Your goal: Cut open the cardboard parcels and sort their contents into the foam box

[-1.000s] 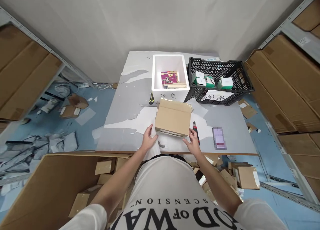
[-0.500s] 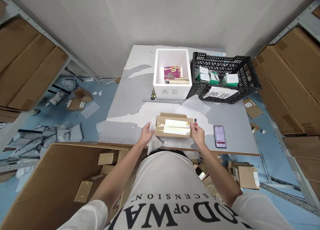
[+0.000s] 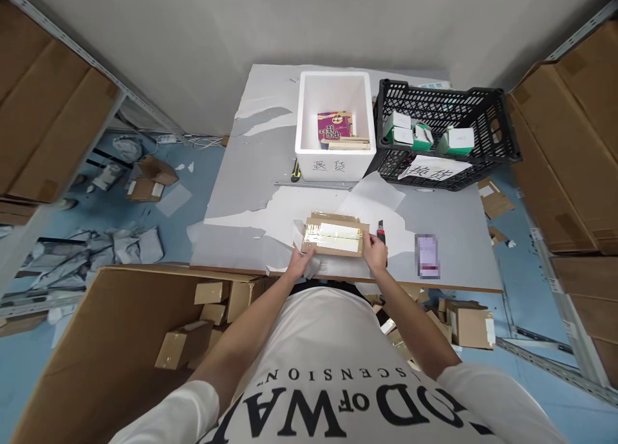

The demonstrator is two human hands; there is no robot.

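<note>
A small brown cardboard box (image 3: 334, 248), with a white label and shiny clear tape, is held near the table's front edge. At its lower left corner my left hand (image 3: 300, 262) is closed on it, fingers partly hidden. Crumpled whitish wrapping (image 3: 311, 268) lies against that hand and the box's left end. The right end of the box is gripped by my right hand (image 3: 375, 252). Just beyond my right hand lies a red and black utility knife (image 3: 381, 231), which the hand partly covers.
On the table (image 3: 232, 219) stand a white foam box (image 3: 333, 165) with books and a black crate (image 3: 492, 164) with green-white cartons. A yellow-black cutter (image 3: 296, 170), a metal ruler (image 3: 313, 185) and a phone (image 3: 427, 256) lie around. A large carton (image 3: 125, 322) with boxes is at lower left.
My left hand has slid from the box's left side to its lower left corner. The box has moved slightly and the wrapping at its left now sits lower. More of the red knife shows.
</note>
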